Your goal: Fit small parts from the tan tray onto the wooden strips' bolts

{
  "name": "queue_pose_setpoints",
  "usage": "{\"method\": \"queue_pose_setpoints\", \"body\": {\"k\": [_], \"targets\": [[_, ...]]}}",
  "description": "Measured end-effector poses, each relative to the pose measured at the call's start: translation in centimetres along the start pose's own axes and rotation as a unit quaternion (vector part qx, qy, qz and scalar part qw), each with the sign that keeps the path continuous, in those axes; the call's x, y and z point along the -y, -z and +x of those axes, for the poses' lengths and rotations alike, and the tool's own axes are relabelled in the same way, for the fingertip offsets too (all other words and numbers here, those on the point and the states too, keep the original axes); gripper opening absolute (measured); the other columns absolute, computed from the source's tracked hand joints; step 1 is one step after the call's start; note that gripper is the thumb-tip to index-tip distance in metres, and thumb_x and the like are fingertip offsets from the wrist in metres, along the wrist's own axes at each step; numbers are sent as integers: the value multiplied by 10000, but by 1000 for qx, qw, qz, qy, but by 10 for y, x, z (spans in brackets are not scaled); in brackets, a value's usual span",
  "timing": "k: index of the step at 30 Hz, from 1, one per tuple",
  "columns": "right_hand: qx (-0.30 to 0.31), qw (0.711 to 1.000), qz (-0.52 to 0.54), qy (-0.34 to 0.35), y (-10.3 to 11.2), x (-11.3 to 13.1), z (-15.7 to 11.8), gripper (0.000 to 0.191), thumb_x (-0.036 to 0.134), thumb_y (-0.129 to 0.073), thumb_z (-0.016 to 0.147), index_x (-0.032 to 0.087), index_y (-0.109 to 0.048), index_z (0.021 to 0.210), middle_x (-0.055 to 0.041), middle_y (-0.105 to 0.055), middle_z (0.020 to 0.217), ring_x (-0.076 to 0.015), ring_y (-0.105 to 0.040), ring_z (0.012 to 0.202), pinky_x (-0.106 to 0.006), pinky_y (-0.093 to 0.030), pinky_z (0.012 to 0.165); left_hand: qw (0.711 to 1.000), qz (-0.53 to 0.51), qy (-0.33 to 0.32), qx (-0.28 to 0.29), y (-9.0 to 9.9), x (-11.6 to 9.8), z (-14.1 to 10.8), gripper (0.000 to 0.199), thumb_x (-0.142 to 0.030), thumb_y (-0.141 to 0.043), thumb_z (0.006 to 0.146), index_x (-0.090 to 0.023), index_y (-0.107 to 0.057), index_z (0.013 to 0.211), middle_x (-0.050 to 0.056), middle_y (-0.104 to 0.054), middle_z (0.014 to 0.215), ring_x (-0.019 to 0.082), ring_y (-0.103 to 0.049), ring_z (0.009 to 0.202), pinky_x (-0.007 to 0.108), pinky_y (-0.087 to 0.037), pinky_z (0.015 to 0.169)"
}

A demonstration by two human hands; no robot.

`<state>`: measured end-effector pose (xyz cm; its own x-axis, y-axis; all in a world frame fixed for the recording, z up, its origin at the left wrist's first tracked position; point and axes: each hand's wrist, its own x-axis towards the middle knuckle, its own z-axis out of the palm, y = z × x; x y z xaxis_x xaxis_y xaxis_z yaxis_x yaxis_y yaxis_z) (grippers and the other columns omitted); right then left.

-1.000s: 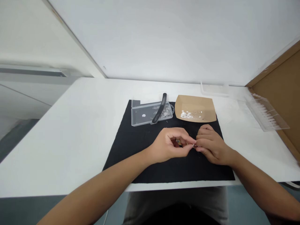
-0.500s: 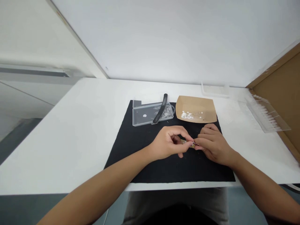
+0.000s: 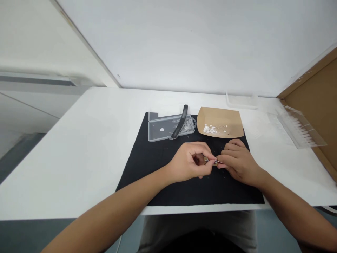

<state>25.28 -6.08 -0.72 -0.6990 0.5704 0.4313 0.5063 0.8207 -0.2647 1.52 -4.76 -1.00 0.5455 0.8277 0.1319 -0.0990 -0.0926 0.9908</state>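
Over the black mat (image 3: 168, 191), my two hands meet at their fingertips. The thumb and forefinger of my left hand (image 3: 189, 161) press together in a pinch, on something too small to make out. Closed from the right side is my right hand (image 3: 239, 163), its fingers round a small, thin piece with a shiny metal part (image 3: 216, 161) at the fingertips. A tan bit and a round shiny spot show just behind my left thumb. Most of what lies between the hands is covered by fingers, so its kind cannot be told.
Behind the hands lies an open clear plastic case (image 3: 158, 137) with small clear pieces, a black curved bar (image 3: 180, 121) across it. Beside it, a brown paper tray (image 3: 234, 121) holds white bits. Clear racks (image 3: 302, 130) stand right, near a brown board (image 3: 316, 102).
My left hand has turned slightly and its lower fingers have drawn in. The small piece between the hands has shifted a little, showing a round shiny spot. My right hand stays nearly still.
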Motion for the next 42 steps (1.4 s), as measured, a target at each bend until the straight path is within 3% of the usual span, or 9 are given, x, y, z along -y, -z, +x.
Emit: {"method": "queue_pose_setpoints", "body": {"k": [7, 24, 35, 39, 42], "targets": [[7, 1000, -14, -8, -2, 2, 0, 307, 334, -474, 1140, 193, -645, 927, 12, -593, 715, -172, -462, 752, -355, -345, 875, 996, 48, -57, -38, -2, 3, 2, 14, -112, -769, 768, -106, -762, 757, 27, -676, 779, 39, -594, 518, 125, -445, 457], [15, 1000, -15, -13, -5, 6, 1, 320, 335, -458, 1145, 200, -630, 911, 5, -630, 725, -176, -484, 747, -354, -336, 880, 994, 74, -33, -69, -6, 3, 1, 84, -113, -719, 705, -111, -696, 625, 16, -620, 687, 51, -507, 541, 145, -345, 466], [21, 997, 65, -34, -7, 4, -1, 302, 358, -457, 1148, 206, -632, 954, 11, -638, 766, -161, -498, 745, -354, -335, 863, 995, -61, 80, -26, -5, 2, -1, 92, -155, -755, 709, -109, -687, 669, 8, -635, 752, 129, -699, 480, 175, -495, 397], [18, 996, 72, -46, -7, 2, -2, 306, 357, -448, 1148, 205, -627, 950, 17, -594, 744, -160, -494, 725, -351, -339, 849, 994, -56, 91, -25, -5, -2, 0, 101, -189, -777, 733, -105, -721, 730, 15, -650, 783, 125, -700, 497, 200, -560, 416], [11, 997, 63, -46, -6, 1, -2, 314, 353, -445, 1149, 203, -617, 934, 16, -590, 741, -159, -496, 725, -352, -345, 853, 997, -28, 66, -23, -4, -4, 0, 102, -190, -777, 748, -103, -742, 787, 31, -668, 808, 113, -692, 524, 184, -539, 422]]}}
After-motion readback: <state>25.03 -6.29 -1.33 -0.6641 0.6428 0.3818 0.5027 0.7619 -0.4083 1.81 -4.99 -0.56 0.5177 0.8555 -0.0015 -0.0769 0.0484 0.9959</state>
